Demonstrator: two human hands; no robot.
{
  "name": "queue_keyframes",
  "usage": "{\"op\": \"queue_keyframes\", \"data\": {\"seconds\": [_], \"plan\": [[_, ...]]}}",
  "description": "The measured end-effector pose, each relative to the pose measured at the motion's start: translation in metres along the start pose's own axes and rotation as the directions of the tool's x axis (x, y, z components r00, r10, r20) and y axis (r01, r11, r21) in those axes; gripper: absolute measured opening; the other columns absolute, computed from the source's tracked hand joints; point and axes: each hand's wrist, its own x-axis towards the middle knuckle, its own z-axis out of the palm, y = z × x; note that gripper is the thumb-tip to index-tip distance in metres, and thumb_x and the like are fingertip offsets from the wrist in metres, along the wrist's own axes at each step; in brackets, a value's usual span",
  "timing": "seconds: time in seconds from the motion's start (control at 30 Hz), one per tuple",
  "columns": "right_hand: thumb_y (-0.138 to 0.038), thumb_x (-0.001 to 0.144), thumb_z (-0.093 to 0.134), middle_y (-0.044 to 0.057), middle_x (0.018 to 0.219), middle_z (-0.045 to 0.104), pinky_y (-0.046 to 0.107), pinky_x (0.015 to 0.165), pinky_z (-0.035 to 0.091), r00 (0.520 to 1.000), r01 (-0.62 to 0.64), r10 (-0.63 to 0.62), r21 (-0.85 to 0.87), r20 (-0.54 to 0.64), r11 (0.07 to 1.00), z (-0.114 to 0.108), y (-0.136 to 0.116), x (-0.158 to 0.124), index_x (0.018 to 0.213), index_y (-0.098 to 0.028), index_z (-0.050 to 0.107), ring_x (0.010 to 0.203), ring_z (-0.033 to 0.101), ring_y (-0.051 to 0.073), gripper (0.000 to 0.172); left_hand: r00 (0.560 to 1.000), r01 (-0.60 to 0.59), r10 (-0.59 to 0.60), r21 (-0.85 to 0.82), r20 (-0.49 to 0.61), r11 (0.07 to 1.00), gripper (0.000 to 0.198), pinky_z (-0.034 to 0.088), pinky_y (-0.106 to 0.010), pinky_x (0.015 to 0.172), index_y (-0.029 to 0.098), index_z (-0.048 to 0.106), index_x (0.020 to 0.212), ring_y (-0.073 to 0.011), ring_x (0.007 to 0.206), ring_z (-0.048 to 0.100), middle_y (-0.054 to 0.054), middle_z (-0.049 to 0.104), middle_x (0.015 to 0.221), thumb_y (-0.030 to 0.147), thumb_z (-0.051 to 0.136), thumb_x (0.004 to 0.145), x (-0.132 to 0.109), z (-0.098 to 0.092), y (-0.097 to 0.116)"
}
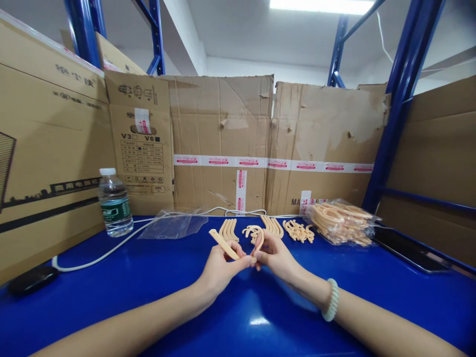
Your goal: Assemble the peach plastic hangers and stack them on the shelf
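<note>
My left hand (220,265) is closed around a flat, wood-coloured strip (222,242) that slants up to the left. Pinched in my right hand (279,257) is a curved wood-coloured piece (262,239), bent like a hook. The two pieces come together at my fingertips, but whether they are joined is hidden by the fingers. Just beyond my hands lie a left row of curved strips (229,230), a right row of curved strips (273,227), and small curved pieces (250,230) between them. A pile of small S-shaped pieces (298,231) lies further right.
On the blue table (156,297), a transparent bag of wood-coloured parts (340,223) sits at back right beside a black phone-like slab (411,249). A water bottle (115,206), white cable (100,259), flat plastic bag (171,224) and black object (32,280) lie left. Cardboard (219,129) walls the back.
</note>
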Motion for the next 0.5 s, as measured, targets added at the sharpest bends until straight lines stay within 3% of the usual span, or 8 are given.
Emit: {"op": "queue_keyframes", "data": {"seconds": [0.17, 0.33, 0.5], "plan": [[-0.038, 0.065, 0.081, -0.001, 0.072, 0.062, 0.027, 0.063, 0.051, 0.999, -0.039, 0.039, 0.002, 0.019, 0.999, -0.005, -0.008, -0.001, 0.079, -0.019, 0.05, 0.066, 0.062, 0.014, 0.038, 0.999, 0.021, -0.024, -0.067, -0.048, 0.998, 0.03, 0.047, -0.024, 0.06, 0.017, 0.055, 0.068, -0.0144, 0.06, 0.063, 0.004, 0.062, 0.059, 0.029, 0.081, 0.059, 0.003, -0.002, 0.0], [-0.04, 0.063, 0.083, -0.004, 0.065, 0.056, 0.022, 0.053, 0.046, 0.999, -0.031, 0.031, -0.055, 0.007, 0.998, -0.008, -0.008, 0.001, 0.072, -0.018, 0.054, 0.057, 0.053, 0.01, 0.038, 0.995, 0.056, -0.067, -0.132, -0.08, 0.99, 0.04, 0.051, -0.024, 0.066, 0.017, 0.056, 0.084, -0.0133, 0.064, 0.064, 0.005, 0.065, 0.066, 0.026, 0.083, 0.057, 0.005, -0.004, -0.001], [-0.044, 0.057, 0.086, -0.003, 0.06, 0.057, 0.024, 0.048, 0.048, 0.998, -0.037, 0.043, -0.124, 0.046, 0.992, -0.012, -0.007, 0.004, 0.071, -0.018, 0.055, 0.054, 0.055, 0.012, 0.043, 0.993, 0.099, -0.107, -0.146, -0.052, 0.984, 0.049, 0.051, -0.024, 0.066, 0.016, 0.056, 0.094, -0.0132, 0.064, 0.065, 0.005, 0.066, 0.067, 0.02, 0.085, 0.055, 0.003, -0.003, 0.001]]}}
